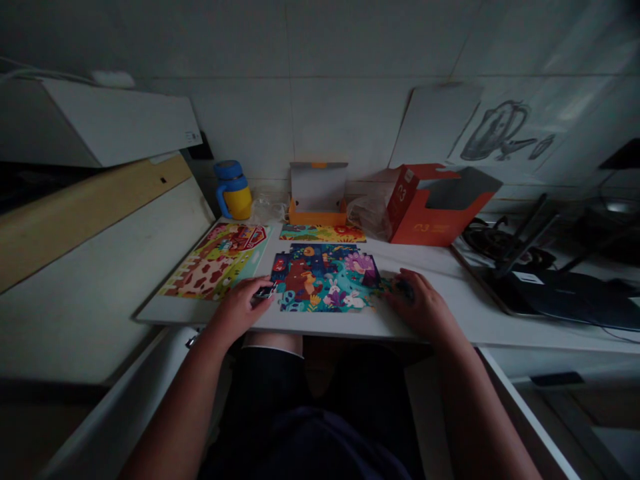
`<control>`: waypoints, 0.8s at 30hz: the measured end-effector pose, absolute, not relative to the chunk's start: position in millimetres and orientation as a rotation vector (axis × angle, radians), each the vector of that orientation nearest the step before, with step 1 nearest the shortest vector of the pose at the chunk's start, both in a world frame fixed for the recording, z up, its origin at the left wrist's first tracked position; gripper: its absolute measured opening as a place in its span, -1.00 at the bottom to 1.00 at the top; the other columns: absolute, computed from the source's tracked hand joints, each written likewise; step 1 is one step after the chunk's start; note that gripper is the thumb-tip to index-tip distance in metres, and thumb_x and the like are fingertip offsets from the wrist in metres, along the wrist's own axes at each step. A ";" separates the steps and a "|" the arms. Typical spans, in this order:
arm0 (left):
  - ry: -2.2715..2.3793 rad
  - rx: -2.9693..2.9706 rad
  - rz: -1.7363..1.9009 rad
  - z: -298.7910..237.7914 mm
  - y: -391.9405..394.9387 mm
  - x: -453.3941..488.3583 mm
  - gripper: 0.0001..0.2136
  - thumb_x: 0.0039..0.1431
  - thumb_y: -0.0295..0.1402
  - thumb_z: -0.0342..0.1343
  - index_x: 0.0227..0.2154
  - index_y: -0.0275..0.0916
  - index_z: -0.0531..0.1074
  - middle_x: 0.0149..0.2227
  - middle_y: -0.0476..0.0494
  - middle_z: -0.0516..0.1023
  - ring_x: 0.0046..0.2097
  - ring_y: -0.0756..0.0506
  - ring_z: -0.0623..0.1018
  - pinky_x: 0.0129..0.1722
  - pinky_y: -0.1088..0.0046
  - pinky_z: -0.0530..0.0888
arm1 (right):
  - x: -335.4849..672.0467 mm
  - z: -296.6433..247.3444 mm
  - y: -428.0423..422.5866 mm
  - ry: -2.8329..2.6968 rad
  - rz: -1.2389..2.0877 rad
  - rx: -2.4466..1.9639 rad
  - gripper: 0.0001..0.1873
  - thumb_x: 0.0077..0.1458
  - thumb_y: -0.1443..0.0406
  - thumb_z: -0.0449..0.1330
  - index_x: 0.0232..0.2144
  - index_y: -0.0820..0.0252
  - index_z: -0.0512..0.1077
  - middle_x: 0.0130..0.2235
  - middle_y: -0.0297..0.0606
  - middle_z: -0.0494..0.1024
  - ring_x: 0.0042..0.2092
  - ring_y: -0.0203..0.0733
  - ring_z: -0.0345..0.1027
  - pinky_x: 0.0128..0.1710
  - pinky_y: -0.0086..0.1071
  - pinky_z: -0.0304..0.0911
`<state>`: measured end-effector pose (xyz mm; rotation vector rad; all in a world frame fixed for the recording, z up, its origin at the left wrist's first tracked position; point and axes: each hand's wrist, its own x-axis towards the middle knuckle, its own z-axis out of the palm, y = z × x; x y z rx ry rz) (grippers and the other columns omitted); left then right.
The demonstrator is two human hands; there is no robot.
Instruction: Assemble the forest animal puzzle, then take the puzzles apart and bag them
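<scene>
A partly assembled jigsaw puzzle [325,280] lies flat on the white desk, with rabbits, a bear and a pink bird on a dark teal ground. Its right and lower edges are uneven. At its left edge, my left hand [243,303] is closed on a dark puzzle piece [265,291], pinched between thumb and fingers. My right hand [423,303] rests at the puzzle's right side, fingers curled around a dark puzzle piece [404,288]; its palm side is partly hidden. Small piece shapes near the right thumb are too dim to separate.
A farm picture sheet [215,263] lies left and a yellow animal strip [323,233] behind. An open orange box [317,217], a red box [430,213], clear plastic bags [371,212] and a blue-yellow jug [234,193] stand along the wall. A black router [565,293] sits right.
</scene>
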<state>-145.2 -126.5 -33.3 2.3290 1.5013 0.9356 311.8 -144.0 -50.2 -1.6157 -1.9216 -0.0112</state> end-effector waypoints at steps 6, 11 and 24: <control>1.444 2.315 0.902 -32.4 -125.6 -148.9 -0.67 0.27 -0.13 0.26 0.02 -0.13 0.55 0.18 -0.24 0.61 0.19 -0.26 0.60 0.24 0.04 0.51 | 320.3 -56.9 -157.9 -1.948 -0.148 -1.628 -0.63 0.33 0.14 0.15 0.11 0.12 0.42 0.10 0.02 0.59 0.14 0.22 0.45 0.16 0.15 0.36; 1.444 2.304 0.901 -33.1 -123.7 -151.2 -0.66 0.27 -0.12 0.27 0.03 -0.13 0.55 0.17 -0.24 0.61 0.19 -0.26 0.60 0.26 0.03 0.49 | 326.9 -56.6 -163.6 -1.919 -0.144 -1.668 -0.68 0.34 0.12 0.14 0.04 0.12 0.45 -0.05 -0.02 0.65 0.01 0.21 0.50 0.04 0.08 0.42; 1.456 2.314 0.939 -33.7 -125.2 -148.5 -0.69 0.29 -0.15 0.26 0.02 -0.12 0.55 0.14 -0.23 0.64 0.17 -0.25 0.61 0.23 0.02 0.52 | 310.1 -45.5 -141.8 -2.045 -0.197 -1.654 -0.65 0.37 0.03 0.14 -0.05 0.06 0.58 -0.07 -0.06 0.64 -0.11 0.07 0.57 -0.09 -0.03 0.49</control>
